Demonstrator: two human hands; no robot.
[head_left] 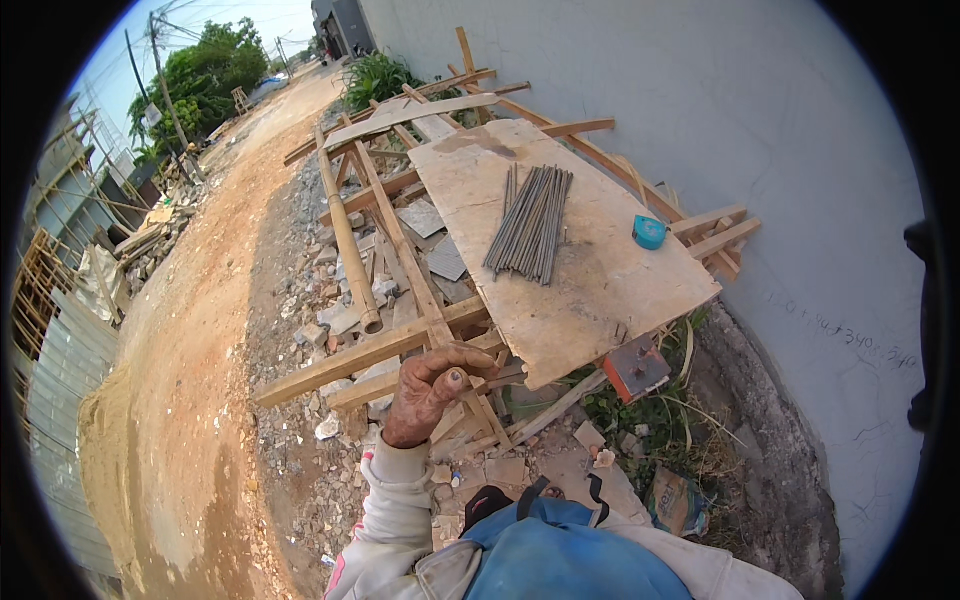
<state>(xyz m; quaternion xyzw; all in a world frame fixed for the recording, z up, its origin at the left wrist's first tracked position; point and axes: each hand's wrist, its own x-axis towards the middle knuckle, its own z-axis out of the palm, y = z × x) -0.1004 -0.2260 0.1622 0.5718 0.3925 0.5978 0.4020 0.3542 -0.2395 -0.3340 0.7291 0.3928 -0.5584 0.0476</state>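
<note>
your left hand (432, 388) is raised in front of you with the fingers curled in toward the palm and the thumb up, close over the near end of a rough timber frame (375, 352); whether it pinches anything you cannot tell from here. your right hand is out of view. the nearest thing to that hand is the frame's long slanted wooden beam, which looks stiff, splintery and fairly heavy, best gripped around its bare near end where no other piece crosses it. just beyond, a worn plywood surface (590, 300) rests tilted on the frame. on it lies a bundle of thin steel rods (531, 222), loose and side by side, likely heavy together and prone to roll or slide, easiest taken near the middle. a small blue tape measure (649, 232) sits by the far right edge, close to a pale wall (800, 120). rubble and broken tile lie under the frame, with a dirt road (190, 330) to your left.
</note>
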